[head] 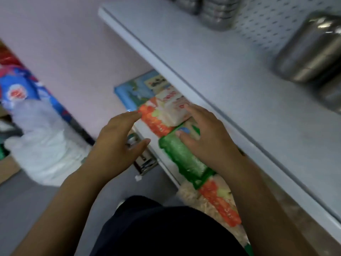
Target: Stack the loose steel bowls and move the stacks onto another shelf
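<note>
Stacked steel bowls [219,13] stand at the back of the white shelf [221,74], near the top of the view. A larger steel vessel [310,50] stands at the shelf's right side. Both my hands are below the shelf's front edge, away from the steel ware. My left hand [118,143] hovers with fingers spread and holds nothing. My right hand [208,137] lies with straight fingers on a green packet [182,159] on the lower shelf. The picture is blurred.
Orange, white and blue food packets [162,108] fill the lower shelf under the white one. A white plastic bag [42,143] and colourful sacks [20,85] sit on the floor at left. A metal bracket [144,163] sticks out near my left hand.
</note>
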Demonstrator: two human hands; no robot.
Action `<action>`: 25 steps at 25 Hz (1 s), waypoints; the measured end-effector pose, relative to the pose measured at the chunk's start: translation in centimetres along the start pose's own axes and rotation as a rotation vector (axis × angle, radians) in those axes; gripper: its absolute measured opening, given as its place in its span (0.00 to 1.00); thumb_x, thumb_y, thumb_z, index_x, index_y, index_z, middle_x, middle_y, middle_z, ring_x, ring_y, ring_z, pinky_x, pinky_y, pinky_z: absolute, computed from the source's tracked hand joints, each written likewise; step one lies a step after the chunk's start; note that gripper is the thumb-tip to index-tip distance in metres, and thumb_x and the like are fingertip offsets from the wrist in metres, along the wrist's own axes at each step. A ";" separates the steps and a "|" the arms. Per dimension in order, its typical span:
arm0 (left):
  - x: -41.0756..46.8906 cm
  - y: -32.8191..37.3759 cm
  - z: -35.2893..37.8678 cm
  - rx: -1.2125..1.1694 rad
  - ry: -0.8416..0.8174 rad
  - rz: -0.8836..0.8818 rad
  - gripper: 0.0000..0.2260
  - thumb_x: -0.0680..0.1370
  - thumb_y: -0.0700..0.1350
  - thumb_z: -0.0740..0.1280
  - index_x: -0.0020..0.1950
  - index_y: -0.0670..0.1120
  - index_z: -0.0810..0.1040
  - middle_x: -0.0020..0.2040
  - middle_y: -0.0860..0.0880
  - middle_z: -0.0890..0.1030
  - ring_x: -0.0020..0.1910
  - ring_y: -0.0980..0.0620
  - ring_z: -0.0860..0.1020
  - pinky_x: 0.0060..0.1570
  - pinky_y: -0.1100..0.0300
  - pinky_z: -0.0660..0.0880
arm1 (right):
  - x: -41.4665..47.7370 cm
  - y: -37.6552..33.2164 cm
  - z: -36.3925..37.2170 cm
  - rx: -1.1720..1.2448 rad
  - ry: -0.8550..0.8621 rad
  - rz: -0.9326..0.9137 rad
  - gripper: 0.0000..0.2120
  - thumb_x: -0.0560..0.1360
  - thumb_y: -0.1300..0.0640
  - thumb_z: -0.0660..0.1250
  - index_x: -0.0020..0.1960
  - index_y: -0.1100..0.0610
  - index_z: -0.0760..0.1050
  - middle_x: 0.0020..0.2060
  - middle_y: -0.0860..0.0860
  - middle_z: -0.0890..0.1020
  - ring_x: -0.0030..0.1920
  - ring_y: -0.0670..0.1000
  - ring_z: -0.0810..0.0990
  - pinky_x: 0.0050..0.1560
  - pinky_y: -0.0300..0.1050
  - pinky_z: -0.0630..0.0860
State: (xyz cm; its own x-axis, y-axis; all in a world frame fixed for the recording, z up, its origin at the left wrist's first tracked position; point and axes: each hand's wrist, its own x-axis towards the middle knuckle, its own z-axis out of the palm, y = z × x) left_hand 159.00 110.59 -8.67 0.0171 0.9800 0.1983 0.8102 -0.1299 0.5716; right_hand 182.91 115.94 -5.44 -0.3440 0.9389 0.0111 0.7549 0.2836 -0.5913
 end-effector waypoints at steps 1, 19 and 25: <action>-1.5 -2.1 -1.6 0.022 0.008 -0.072 0.29 0.75 0.51 0.76 0.74 0.47 0.72 0.70 0.54 0.74 0.71 0.49 0.71 0.69 0.55 0.66 | 1.2 -1.7 2.0 0.004 -0.045 -0.047 0.33 0.79 0.50 0.73 0.80 0.53 0.65 0.78 0.49 0.68 0.78 0.48 0.64 0.77 0.38 0.58; -25.0 -21.7 -20.6 0.154 0.310 -0.961 0.31 0.77 0.56 0.72 0.77 0.49 0.68 0.75 0.51 0.72 0.75 0.49 0.68 0.72 0.50 0.66 | 9.7 -31.6 29.2 -0.008 -0.764 -0.629 0.30 0.80 0.48 0.71 0.79 0.50 0.67 0.79 0.46 0.66 0.78 0.47 0.64 0.73 0.36 0.57; -30.0 -25.1 -23.7 0.119 0.494 -1.246 0.33 0.77 0.57 0.71 0.79 0.52 0.65 0.75 0.51 0.71 0.75 0.49 0.68 0.70 0.55 0.65 | 12.6 -40.9 36.7 0.015 -0.922 -0.812 0.27 0.79 0.49 0.73 0.76 0.48 0.71 0.76 0.43 0.71 0.76 0.45 0.68 0.72 0.35 0.61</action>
State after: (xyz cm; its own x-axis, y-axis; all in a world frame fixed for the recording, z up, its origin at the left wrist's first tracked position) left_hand 124.32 80.86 -10.09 -0.9538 0.2751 -0.1206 0.1774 0.8400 0.5127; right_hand 127.22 109.03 -10.74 -0.9817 0.0000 -0.1904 0.1334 0.7134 -0.6879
